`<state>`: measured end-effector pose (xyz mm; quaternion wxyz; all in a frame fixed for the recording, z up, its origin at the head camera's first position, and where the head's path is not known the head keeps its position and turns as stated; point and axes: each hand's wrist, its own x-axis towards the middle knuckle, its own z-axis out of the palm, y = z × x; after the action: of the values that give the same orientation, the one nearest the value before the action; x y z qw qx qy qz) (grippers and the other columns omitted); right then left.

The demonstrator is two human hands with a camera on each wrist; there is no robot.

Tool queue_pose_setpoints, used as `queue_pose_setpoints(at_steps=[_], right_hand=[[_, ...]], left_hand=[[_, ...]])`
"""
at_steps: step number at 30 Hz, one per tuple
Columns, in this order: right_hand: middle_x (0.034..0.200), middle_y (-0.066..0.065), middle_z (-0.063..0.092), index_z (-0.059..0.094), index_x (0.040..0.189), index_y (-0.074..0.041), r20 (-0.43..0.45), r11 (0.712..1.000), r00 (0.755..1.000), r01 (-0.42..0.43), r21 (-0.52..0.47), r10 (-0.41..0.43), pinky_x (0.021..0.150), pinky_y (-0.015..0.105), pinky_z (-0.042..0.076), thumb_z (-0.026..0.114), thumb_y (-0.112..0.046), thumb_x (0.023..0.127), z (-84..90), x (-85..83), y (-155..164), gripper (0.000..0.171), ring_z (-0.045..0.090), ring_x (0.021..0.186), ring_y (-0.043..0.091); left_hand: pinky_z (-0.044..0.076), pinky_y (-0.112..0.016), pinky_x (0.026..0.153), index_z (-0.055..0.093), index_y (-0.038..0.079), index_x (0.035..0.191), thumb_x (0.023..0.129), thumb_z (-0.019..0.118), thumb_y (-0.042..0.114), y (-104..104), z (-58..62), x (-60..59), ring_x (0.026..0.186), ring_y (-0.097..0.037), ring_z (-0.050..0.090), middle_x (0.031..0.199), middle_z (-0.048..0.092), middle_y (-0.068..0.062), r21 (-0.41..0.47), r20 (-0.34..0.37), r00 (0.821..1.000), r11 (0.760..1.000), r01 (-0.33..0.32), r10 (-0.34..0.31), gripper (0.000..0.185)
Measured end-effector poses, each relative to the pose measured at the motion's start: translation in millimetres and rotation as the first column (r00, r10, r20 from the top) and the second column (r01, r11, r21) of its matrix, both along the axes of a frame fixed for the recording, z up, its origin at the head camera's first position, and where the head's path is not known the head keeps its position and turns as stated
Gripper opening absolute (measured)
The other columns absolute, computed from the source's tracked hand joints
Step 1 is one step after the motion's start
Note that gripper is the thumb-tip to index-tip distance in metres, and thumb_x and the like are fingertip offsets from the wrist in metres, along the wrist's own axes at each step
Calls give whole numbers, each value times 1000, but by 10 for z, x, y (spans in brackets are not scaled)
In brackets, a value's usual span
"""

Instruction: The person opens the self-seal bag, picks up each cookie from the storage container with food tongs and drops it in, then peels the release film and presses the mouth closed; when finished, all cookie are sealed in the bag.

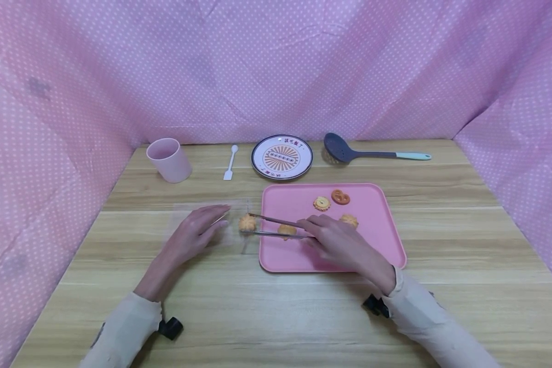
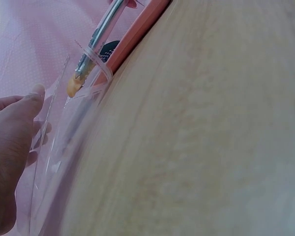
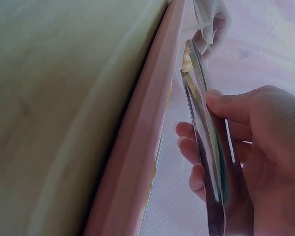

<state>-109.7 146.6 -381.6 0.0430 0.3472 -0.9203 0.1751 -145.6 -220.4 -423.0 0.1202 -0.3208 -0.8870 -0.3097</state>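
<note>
Wooden table [image 1: 303, 317] fills the scene, pink dotted cloth [image 1: 276, 66] walling it in on three sides. On it, right of centre, lies the pink tray [image 1: 377, 245], with three cookies on it: two toward its far side, one beside the right hand, and what looks like a fourth half hidden under the tongs. Far behind sit the patterned plate [image 1: 282, 157], the grey ladle [image 1: 349, 152] to its right, the pink cup [image 1: 169, 160] at far left and a small white spoon [image 1: 230, 162] between cup and plate.

Now the action: a clear plastic bag [image 1: 211, 225] lies flat just left of the tray, its mouth facing right. The left hand [image 1: 195, 232] rests on it, fingers stretched out nearly flat, pinning the bag rather than gripping it. The right hand [image 1: 336, 237] is curled round the metal tongs [image 1: 276, 227], thumb on top and fingers beneath, as the right wrist view shows.

The tongs run left to right, tips pointing left past the tray's edge, and they pinch one cookie [image 1: 247, 223] right at the bag's mouth. So the cookie hangs between the two hands, nearer the left fingertips, with the bag lying straight on along the tongs' long axis, to the left
</note>
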Motion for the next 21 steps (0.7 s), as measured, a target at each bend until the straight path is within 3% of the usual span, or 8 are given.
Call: queue_pose_setpoints(at_steps=[7, 21], right_hand=[[113, 6, 70, 69, 131, -7, 8, 1000, 1000, -18, 10, 18, 82, 39, 61, 76, -12, 96, 21, -17, -83, 36, 67, 101, 22], [112, 4, 70, 69, 130, -9, 11, 999, 1000, -25, 37, 25, 73, 34, 61, 78, -16, 95, 27, -53, -235, 37, 67, 97, 20]], left_hand=[[43, -56, 110, 64, 0, 138, 99, 69, 6, 9, 10, 5, 129, -37, 58, 137, 65, -15, -5, 5, 1000, 1000, -5, 5, 39], [43, -56, 110, 65, 1, 137, 99, 69, 6, 15, 12, 7, 129, -36, 58, 137, 66, -14, 2, 0, 1000, 1000, -3, 3, 39]])
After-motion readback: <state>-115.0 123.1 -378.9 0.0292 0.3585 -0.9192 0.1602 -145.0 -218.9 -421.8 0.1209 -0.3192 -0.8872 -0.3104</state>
